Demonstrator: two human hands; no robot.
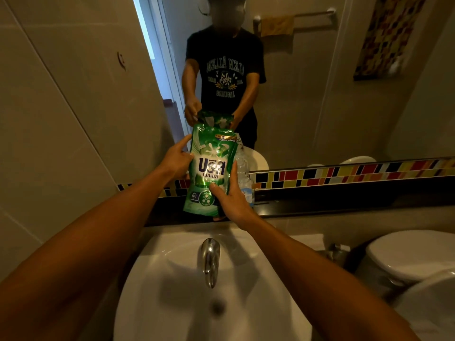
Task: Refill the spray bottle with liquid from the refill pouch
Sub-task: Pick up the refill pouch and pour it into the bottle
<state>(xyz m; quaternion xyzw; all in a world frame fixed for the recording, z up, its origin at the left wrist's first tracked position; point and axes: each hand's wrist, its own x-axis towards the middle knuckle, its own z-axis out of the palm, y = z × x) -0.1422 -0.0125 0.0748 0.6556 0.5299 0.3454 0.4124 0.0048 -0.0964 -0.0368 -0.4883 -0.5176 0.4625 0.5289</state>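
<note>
The left hand grasps the green pouch from 9 o'clock. The pouch stands upright above the sink. The right hand grips it at 5 o'clock. A clear bottle stands just behind, at 3 o'clock.

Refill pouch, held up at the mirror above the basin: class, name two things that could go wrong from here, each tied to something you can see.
1. Both hands, left and right, grip the soft refill pouch; squeezing it once opened could spurt liquid.
2. The clear bottle stands close behind the pouch on the narrow dark ledge; a nudge could tip it into the sink.
</note>
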